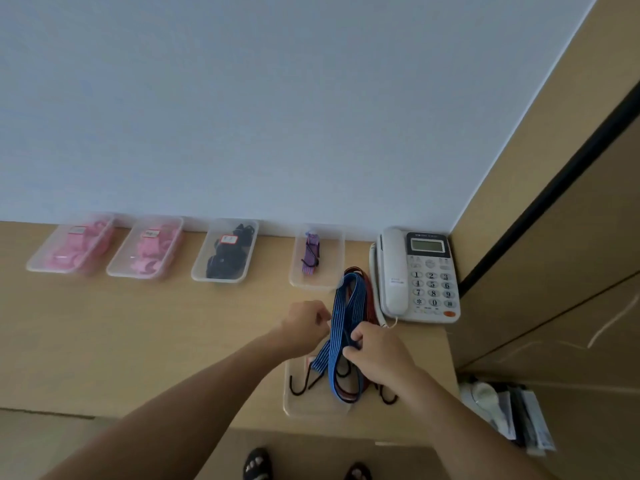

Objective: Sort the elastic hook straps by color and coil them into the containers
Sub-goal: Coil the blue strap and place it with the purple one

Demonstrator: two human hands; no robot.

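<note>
1. Left hand [306, 323], centre frame: fingers curled, pinching the edge of the blue strap [337, 308].
2. Right hand [379, 353] pinches the same strap lower down.
3. Strap loop is held up over the near tray [311, 408], lower centre; a hook [297, 388] lies in the tray.
4. Red strap [370, 299] sits behind it, beside the phone [417, 275].

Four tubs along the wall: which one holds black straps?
Third tub from the left. Far-left tub and second tub hold pink straps; fourth tub, beside the phone, a purple one.
</note>
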